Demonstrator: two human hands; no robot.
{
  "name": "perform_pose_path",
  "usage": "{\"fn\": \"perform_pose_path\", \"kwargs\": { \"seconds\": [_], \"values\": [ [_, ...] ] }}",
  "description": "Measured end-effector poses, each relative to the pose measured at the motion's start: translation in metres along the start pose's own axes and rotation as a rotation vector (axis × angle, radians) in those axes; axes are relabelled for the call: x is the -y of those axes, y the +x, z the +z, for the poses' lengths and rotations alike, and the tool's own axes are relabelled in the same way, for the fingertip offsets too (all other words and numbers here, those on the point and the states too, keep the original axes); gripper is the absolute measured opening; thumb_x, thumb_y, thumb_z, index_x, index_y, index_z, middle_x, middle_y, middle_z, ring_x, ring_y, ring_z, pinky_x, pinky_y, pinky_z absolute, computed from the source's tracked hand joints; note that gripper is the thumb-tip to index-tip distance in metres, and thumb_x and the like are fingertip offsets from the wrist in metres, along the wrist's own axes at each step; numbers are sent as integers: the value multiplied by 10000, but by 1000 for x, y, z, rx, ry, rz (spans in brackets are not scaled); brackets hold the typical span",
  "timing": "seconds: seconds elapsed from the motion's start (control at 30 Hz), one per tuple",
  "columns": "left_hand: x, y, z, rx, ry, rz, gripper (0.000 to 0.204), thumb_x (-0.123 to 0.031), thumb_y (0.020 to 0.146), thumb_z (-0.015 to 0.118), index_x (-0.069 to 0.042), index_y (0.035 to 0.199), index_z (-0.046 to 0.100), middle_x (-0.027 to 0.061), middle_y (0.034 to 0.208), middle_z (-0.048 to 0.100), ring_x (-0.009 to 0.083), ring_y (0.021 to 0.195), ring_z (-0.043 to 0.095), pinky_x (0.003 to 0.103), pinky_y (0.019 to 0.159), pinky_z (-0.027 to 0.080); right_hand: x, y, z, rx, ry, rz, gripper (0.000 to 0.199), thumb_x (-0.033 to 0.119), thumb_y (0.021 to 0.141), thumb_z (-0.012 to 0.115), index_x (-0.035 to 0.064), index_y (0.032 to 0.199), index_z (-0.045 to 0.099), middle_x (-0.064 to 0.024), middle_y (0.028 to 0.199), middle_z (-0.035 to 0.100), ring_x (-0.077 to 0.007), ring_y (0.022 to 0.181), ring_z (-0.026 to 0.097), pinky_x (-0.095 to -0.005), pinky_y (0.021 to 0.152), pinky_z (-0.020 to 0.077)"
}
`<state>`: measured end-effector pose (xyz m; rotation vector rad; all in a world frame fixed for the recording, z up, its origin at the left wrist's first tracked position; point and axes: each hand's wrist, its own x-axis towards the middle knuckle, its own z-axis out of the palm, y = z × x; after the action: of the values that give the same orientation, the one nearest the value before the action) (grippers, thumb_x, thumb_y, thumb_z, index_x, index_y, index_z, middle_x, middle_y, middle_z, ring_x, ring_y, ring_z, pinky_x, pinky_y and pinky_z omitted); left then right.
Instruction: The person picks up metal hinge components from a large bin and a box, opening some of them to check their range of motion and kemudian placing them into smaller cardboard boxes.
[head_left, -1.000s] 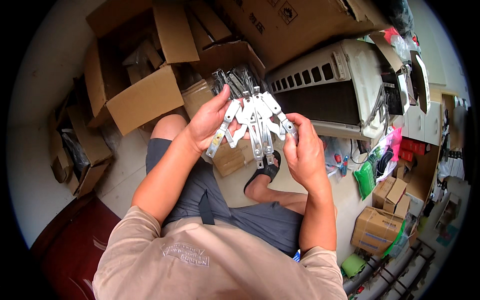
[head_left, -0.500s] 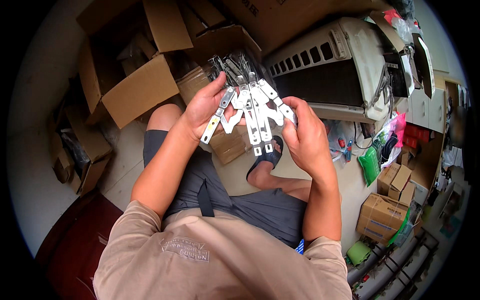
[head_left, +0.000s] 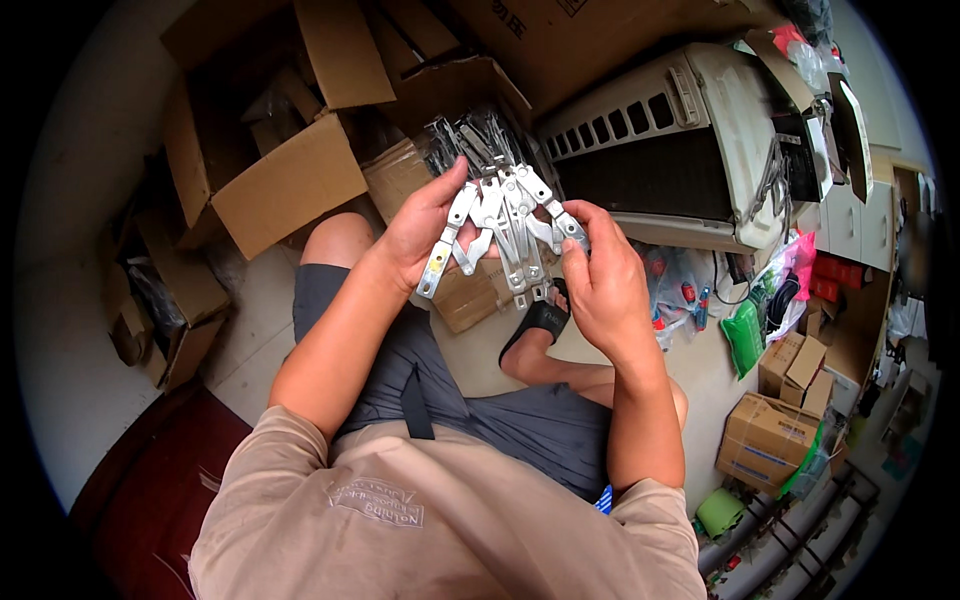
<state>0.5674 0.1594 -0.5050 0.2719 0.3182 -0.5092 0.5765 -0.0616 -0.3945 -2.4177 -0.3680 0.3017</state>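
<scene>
Between my hands is a silvery metal hinge bracket (head_left: 514, 240), built of several flat, jointed arms with round rivets and holes. My left hand (head_left: 415, 225) supports it from the left, thumb up and fingers curled behind the metal, partly hidden. A yellow mark shows on the arm at its left. My right hand (head_left: 608, 285) pinches the end of the right-hand arm between thumb and fingers. Just beyond the bracket, more metal brackets (head_left: 470, 140) lie heaped in an open carton (head_left: 490, 82).
Large open cardboard boxes (head_left: 290, 185) stand at the far left. A beige slatted crate (head_left: 640, 150) is at the far right, near plastic bags (head_left: 745, 335) and a taped carton (head_left: 768, 440). My sandalled foot (head_left: 540, 335) rests on the floor beneath the bracket.
The bracket has tilted a little and its lower arm ends have drawn up slightly. Both hands keep their hold. The view has shifted slightly.
</scene>
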Motion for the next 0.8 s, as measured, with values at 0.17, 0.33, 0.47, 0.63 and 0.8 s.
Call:
{"fn": "perform_pose_path", "kwargs": {
  "seconds": [0.17, 0.33, 0.47, 0.63, 0.8],
  "values": [
    [1, 0, -16, 111, -80, -40, 496, -380, 1152, 451, 23, 1409, 581, 213, 1297, 707, 311, 1082, 766, 443, 799, 706, 9, 0, 5, 63, 45, 143, 529, 244, 944, 762, 14, 1391, 596, -212, 1190, 688, -405, 1042, 700, -493, 884, 559],
    [4, 0, -4, 137, -87, 13, 560, -436, 1166, 385, 28, 1405, 588, 204, 1223, 746, 285, 1015, 783, 378, 859, 678, 7, -1, 22, -13, -299, -49, 964, 396, 772, 926, -60, 1502, 492, -221, 1239, 635, -396, 1150, 630, -480, 975, 529],
    [3, 1, -13, 88, -19, 42, 597, -487, 1155, 387, 11, 1418, 585, 184, 1244, 746, 274, 998, 787, 388, 781, 692, 7, 1, 27, 43, -314, -50, 1167, 417, 698, 972, -103, 1565, 390, -250, 1303, 600, -424, 1208, 587, -484, 1045, 500],
    [5, 3, -10, 114, 13, 56, 648, -539, 1154, 348, -5, 1417, 602, 167, 1243, 754, 249, 1024, 783, 374, 850, 674, 5, -1, 32, 54, -365, -54, 1234, 430, 659, 985, -107, 1579, 362, -252, 1324, 593, -425, 1218, 582, -481, 1055, 499],
    [11, 2, 2, 8, 117, 60, 666, -561, 1150, 347, -6, 1394, 622, 142, 1208, 765, 214, 998, 778, 352, 823, 669, -3, -2, 42, 21, -440, -48, 1136, 343, 675, 959, -101, 1554, 392, -246, 1291, 583, -410, 1178, 587, -473, 1020, 510]
  ]
}}
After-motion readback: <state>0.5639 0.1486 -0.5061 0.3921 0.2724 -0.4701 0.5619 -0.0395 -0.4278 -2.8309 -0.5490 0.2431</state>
